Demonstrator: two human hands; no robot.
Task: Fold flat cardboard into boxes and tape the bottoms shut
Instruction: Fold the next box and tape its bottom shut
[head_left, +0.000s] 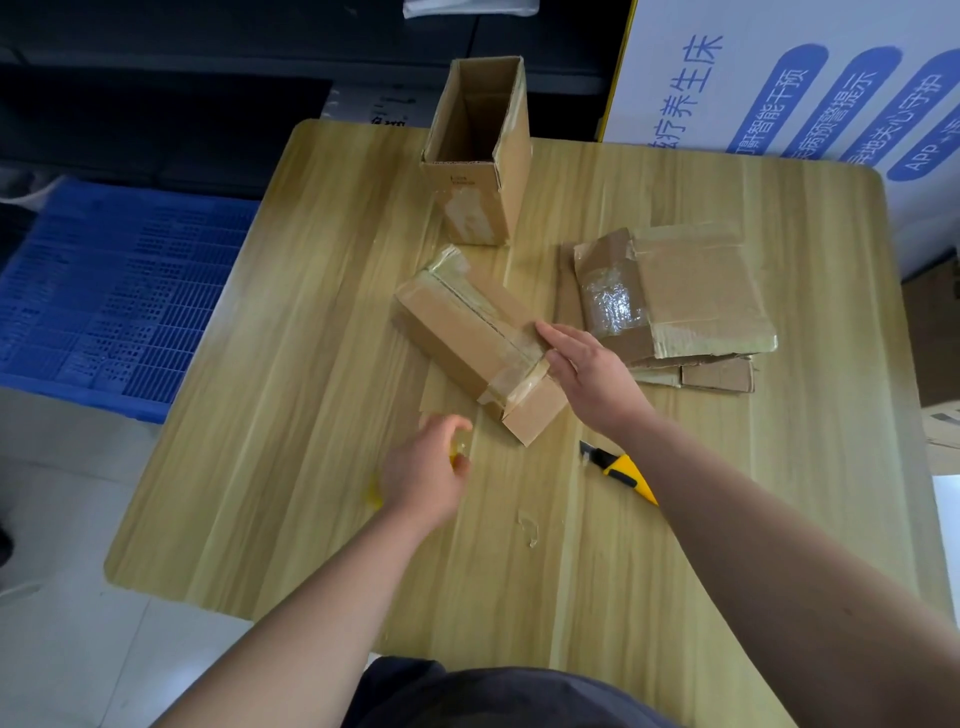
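A folded cardboard box (457, 332) lies on its side in the middle of the wooden table (291, 415), with clear tape along its upper seam and around its near end. My right hand (582, 374) rests flat on the taped near end, fingers straight. My left hand (426, 473) hovers left of the box above the table, fingers curled around a roll of clear tape (460, 447) that is mostly hidden. An upright open box (483, 156) stands at the table's far side. A stack of flat cardboard (680, 296) lies to the right.
A yellow and black utility knife (621, 470) lies on the table under my right forearm. A scrap of clear tape (527, 527) sits near the front. A blue plastic crate (104, 296) stands on the floor at left; a large white printed carton (779, 78) is at the back right.
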